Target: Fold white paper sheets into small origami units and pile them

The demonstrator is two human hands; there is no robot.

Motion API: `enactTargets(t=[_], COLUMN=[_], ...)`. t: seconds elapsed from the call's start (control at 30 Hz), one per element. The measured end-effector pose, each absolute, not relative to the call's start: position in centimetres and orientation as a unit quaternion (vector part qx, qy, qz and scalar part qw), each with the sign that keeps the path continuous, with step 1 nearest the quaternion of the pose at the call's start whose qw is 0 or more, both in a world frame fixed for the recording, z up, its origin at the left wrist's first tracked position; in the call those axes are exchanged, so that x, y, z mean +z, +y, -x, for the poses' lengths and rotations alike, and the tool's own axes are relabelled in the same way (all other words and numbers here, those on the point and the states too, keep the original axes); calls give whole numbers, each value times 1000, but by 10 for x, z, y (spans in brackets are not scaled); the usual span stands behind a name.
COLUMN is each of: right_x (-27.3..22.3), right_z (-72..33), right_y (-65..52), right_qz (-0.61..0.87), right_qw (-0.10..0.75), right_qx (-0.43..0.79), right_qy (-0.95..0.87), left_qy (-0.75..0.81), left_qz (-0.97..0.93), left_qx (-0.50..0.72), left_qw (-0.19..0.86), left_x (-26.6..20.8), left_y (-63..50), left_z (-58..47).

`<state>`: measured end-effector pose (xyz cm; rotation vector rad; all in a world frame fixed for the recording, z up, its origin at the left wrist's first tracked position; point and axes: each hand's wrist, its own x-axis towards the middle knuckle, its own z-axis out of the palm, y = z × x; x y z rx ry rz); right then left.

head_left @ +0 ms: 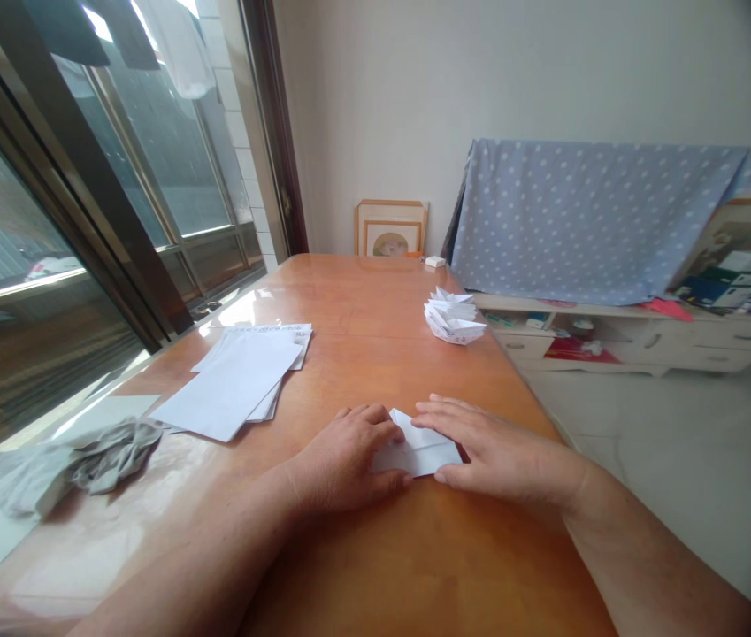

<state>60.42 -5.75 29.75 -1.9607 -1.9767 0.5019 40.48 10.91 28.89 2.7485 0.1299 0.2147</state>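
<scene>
Folded white paper point(418, 455) lies on the wooden table point(355, 305) partly under the left hand point(347, 453) and right hand point(489, 451), thumbs apart from fingers, so good creasing probably needs aligned edges and even pressure.

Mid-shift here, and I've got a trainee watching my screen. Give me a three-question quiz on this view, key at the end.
1. True or false: the left hand and the right hand both touch the paper.
2. Fill in: the loose sheets lie to the ____ of that paper.
3. Where is the pile of folded pieces?
A) On the grey cloth
B) Near the table's right edge, beyond the hands
C) Under the left hand

Key: 1 true; 2 left; 3 B.
</scene>
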Motion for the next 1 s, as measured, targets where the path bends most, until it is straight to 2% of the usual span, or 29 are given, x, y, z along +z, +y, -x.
enactTargets(t=[1.0], right_x=[302], right_z=[-586], right_y=[-50], right_qz=[673], right_qw=[163], right_qx=[157], right_qy=[-704], left_qy=[37], left_qz=[-984], left_qx=[55], left_qw=[167], left_x=[299], left_y=[110], left_z=[-405])
